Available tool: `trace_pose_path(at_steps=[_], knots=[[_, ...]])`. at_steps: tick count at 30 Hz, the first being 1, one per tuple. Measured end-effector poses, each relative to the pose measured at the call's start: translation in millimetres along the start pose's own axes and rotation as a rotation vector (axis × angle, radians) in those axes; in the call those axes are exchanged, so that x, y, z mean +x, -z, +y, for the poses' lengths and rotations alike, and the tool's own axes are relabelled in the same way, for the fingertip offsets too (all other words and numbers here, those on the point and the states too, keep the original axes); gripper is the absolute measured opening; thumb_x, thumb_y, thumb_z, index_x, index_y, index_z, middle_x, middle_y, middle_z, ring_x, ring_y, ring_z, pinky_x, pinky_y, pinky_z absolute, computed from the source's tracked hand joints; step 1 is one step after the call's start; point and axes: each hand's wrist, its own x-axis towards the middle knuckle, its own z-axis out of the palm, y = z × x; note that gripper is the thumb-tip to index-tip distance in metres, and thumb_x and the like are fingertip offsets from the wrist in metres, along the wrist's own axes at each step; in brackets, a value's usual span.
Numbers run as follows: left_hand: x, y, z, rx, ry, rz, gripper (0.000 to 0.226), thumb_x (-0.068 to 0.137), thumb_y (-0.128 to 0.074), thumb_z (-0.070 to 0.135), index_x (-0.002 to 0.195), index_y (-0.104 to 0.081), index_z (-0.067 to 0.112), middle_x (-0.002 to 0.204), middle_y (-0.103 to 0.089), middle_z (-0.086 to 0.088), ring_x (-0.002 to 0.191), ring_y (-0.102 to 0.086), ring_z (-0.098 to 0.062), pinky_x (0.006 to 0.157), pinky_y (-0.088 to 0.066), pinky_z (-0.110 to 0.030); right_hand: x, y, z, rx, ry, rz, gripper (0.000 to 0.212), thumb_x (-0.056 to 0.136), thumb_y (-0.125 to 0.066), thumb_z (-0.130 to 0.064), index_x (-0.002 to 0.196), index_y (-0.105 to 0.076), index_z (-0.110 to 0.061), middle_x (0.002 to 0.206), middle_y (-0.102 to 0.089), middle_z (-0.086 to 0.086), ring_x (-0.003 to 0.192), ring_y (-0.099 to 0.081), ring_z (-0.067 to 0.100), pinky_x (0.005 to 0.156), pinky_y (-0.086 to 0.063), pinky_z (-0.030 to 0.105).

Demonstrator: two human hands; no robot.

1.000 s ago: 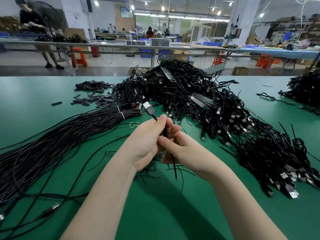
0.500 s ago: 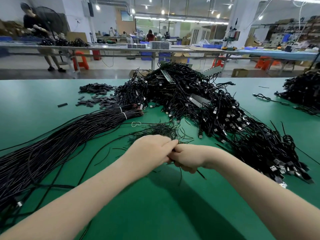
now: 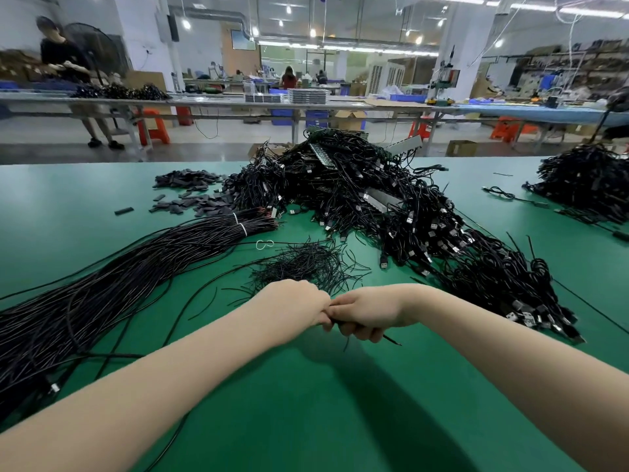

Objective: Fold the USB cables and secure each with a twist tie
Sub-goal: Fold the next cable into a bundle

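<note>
A broad green surface [image 3: 340, 420] carries a large tangled heap of black USB cables [image 3: 391, 212] at centre, with a long tied bundle of straight black cables [image 3: 136, 267] spread to the left; a loose scatter of thin black twist ties [image 3: 306, 264] lies just beyond the hands; the left hand [image 3: 292, 303] and right hand [image 3: 369, 313] meet knuckle to knuckle above the surface, both clenched around a folded black cable [image 3: 391, 339], whose thin ends poke out beneath the right fingers [image 3: 362, 333].

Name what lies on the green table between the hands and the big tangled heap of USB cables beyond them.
In the head view, a loose scatter of thin black twist ties lies between the hands and the cable heap.
</note>
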Motion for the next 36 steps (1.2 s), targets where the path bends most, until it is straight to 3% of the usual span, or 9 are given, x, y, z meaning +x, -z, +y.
trace_pose_path(at_steps=[5,11,16,22,25,27,31,33,36], knots=[[-4.3,-8.1,7.7,-0.090,0.065,0.007,0.027,0.102,-0.042,0.038,0.111,-0.051,0.014,0.111,-0.060,-0.008,0.105,-0.060,-0.030,0.072,-0.039,-0.035,0.8,-1.6,7.9,0.024,0.047,0.043,0.030,0.106,-0.027,-0.034,0.089,-0.047,-0.020,0.067,-0.029,-0.006,0.050,-0.023,0.009,0.045,-0.022,0.020],[-22.1,-25.0,21.2,0.061,0.056,0.104,0.037,0.102,-0.031,0.048,0.111,-0.044,0.015,0.112,-0.060,-0.008,0.100,-0.059,-0.030,0.072,-0.033,-0.035,-0.8,-17.5,8.8,-0.441,0.122,0.250,0.024,0.105,-0.031,-0.031,0.094,-0.043,-0.013,0.078,-0.045,0.002,0.066,-0.043,0.019,0.062,-0.041,0.034],[-20.1,1.2,-7.7,-0.492,-0.051,-0.260,0.030,0.104,-0.035,0.044,0.081,-0.047,0.030,0.075,-0.052,0.010,0.064,-0.048,-0.005,0.059,-0.037,-0.018,-10.1,-29.6,21.5,-0.753,0.341,0.418,0.014,0.102,-0.036,-0.026,0.090,-0.037,-0.019,0.085,-0.053,0.004,0.074,-0.049,0.026,0.069,-0.041,0.040],[-19.5,-14.7,-21.7,-1.339,0.052,-0.462,0.028,0.101,-0.046,0.035,0.085,-0.061,0.018,0.058,-0.047,0.013,0.051,-0.038,-0.004,0.053,-0.040,-0.016,-2.9,-20.3,29.0,-1.005,0.660,0.613,0.021,0.090,-0.044,-0.015,0.105,-0.057,-0.009,0.088,-0.060,0.007,0.077,-0.057,0.030,0.067,-0.045,0.038],[-18.2,-29.3,-26.2,-1.609,0.228,-0.279,0.029,0.100,-0.045,0.037,0.083,-0.055,0.016,0.057,-0.043,0.011,0.051,-0.033,-0.007,0.051,-0.032,-0.019,6.6,-13.3,43.7,-0.815,0.624,0.923,0.045,0.089,-0.056,-0.021,0.132,-0.052,-0.008,0.096,-0.061,0.008,0.084,-0.057,0.027,0.073,-0.049,0.040],[-13.0,-36.1,-25.6,-1.630,0.369,0.005,0.029,0.105,-0.039,0.035,0.083,-0.049,0.018,0.057,-0.041,0.012,0.051,-0.033,-0.008,0.050,-0.032,-0.020,14.9,-8.9,52.7,-0.671,0.373,1.093,0.069,0.093,-0.057,-0.040,0.149,-0.030,-0.010,0.111,-0.056,0.009,0.099,-0.053,0.027,0.088,-0.046,0.043],[0.9,-50.5,0.3,-1.537,0.517,0.443,0.033,0.106,-0.033,0.033,0.081,-0.046,0.018,0.057,-0.039,0.013,0.052,-0.034,-0.008,0.052,-0.033,-0.022,40.7,-24.5,57.8,-0.518,0.100,0.874,0.092,0.083,-0.058,-0.064,0.154,-0.015,-0.025,0.131,-0.047,0.002,0.119,-0.046,0.023,0.097,-0.043,0.039],[5.3,-59.5,13.9,-1.605,0.574,0.574,0.032,0.106,-0.033,0.032,0.081,-0.045,0.017,0.057,-0.037,0.013,0.050,-0.033,-0.006,0.049,-0.031,-0.021,50.8,-31.2,58.9,-0.478,0.047,0.884,0.079,0.082,-0.062,-0.062,0.147,-0.036,-0.026,0.124,-0.050,-0.001,0.117,-0.046,0.022,0.094,-0.044,0.035],[5.7,-69.6,17.5,-1.611,0.563,0.680,0.032,0.106,-0.033,0.030,0.080,-0.043,0.014,0.055,-0.036,0.014,0.052,-0.030,-0.008,0.052,-0.029,-0.027,53.8,-32.0,59.3,-0.439,0.094,0.943,0.034,0.085,-0.065,-0.052,0.110,-0.071,-0.031,0.102,-0.058,-0.007,0.105,-0.052,0.018,0.084,-0.046,0.031]])
